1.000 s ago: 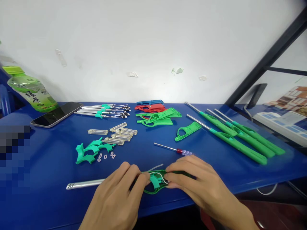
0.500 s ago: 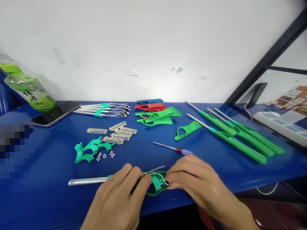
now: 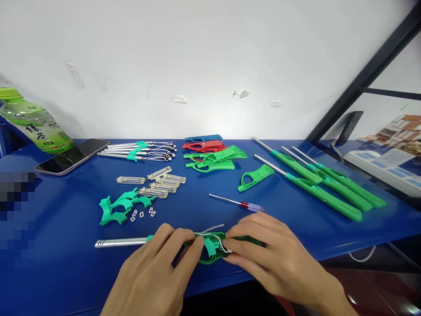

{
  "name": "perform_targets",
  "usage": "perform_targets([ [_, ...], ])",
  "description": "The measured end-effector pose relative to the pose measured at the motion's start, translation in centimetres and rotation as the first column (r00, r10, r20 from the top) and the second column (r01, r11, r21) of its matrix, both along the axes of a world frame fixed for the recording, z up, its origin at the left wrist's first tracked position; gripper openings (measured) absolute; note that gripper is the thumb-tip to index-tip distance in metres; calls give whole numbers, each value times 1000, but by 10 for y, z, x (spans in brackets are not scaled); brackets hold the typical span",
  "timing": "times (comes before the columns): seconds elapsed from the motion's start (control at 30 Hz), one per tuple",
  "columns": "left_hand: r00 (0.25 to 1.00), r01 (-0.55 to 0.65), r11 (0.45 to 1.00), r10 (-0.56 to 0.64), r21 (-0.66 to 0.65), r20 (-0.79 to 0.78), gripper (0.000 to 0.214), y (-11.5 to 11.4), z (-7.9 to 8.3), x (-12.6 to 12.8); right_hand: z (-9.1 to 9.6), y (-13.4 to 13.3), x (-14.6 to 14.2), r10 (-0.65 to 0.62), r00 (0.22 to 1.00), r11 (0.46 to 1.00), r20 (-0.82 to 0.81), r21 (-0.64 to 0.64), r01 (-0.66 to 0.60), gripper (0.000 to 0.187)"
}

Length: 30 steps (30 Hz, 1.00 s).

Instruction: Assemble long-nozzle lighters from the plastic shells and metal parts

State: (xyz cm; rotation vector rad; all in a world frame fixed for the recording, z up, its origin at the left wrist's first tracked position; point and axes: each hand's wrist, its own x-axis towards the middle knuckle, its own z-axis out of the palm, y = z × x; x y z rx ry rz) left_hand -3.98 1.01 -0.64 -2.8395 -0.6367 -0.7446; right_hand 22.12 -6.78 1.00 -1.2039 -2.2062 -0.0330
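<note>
One open green lighter shell (image 3: pixel 212 261) sits near the front edge of the surface (image 3: pixel 184 213), clamped by the left hand (image 3: pixel 151 267) and the right hand (image 3: pixel 274 250), which are slightly apart. Its metal tube (image 3: pixel 123 242) points left, with room around the tip; a screwdriver (image 3: pixel 244 205) lies close beyond the right hand. Dark characters on the drink bottle (image 3: pixel 34 125) are too blurred to read.

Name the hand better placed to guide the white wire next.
Probably the right hand: its fingers are at the white wire over the green shell, while the left hand covers the shell nearer the metal tube.
</note>
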Motion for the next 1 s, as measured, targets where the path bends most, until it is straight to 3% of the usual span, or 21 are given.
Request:
perform_targets([
  [0.3,1000,-9,1000,9,-18,-5,50,7,-11,-6,0,0,1,-8,1000,999,28,40,7,16],
  [1.0,1000,-7,998,9,-54,28,51,9,-8,-4,-2,0,1,-16,999,997,31,79,14,16],
])
